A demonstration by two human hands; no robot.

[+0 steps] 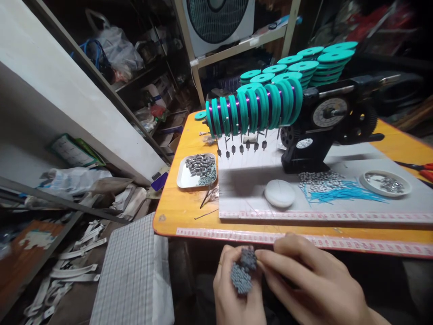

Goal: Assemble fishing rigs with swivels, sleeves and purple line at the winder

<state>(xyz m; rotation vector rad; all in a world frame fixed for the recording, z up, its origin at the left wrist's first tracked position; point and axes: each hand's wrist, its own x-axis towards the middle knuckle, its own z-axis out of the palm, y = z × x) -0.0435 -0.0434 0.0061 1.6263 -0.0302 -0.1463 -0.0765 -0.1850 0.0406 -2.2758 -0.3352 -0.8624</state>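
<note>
My left hand (236, 293) is closed around a bundle of thin grey rods (241, 279), seen end-on below the table's front edge. The bundle shows a larger lower cluster and a smaller, darker upper one. My right hand (314, 275) has its thumb and index finger pressed together at the right side of the upper cluster. What lies between those fingertips is too small to make out. Above the hands, a black winding machine (304, 153) carries a row of green spools (255, 106) wound with purple line, and small dark weights (241, 149) hang beneath them.
On the yellow table (169, 207), a white tray (180, 177) holds metal pieces. A round white lid (279, 193), blue strips (345, 193), small silvery pieces (318, 179) and a shallow dish (367, 184) lie on the white board (237, 198). Red-handled pliers (426, 170) are at right.
</note>
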